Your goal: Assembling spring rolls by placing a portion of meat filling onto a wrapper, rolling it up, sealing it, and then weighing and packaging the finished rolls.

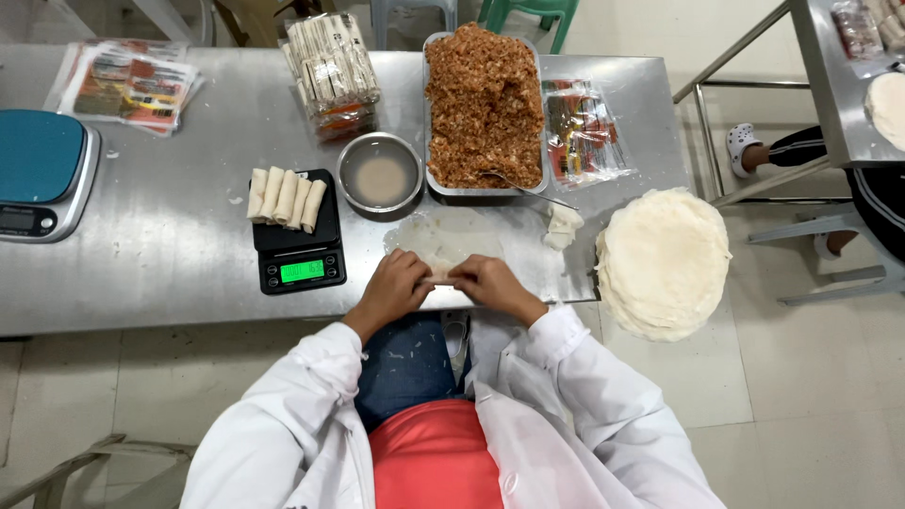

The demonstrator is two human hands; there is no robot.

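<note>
Both hands were bunched up right at the near edge of the wrapper sheet [451,236] lying flat on the steel table [170,273]. The left hand [391,287] and right hand [490,283] had their fingers curled tight, pinching the wrapper's near edge between them. Just left of the wrapper sat a small black scale [297,240] with four finished rolls [286,198] on it, a tray of orange-brown filling [483,104] sat behind, and a wrapper stack [665,262] off to the right.

A steel tabletop [170,264] fills the upper frame, carrying a filling tray [484,104], bowl [381,172], black scale [298,247], blue scale [42,174], wrapper stack [663,261].
</note>
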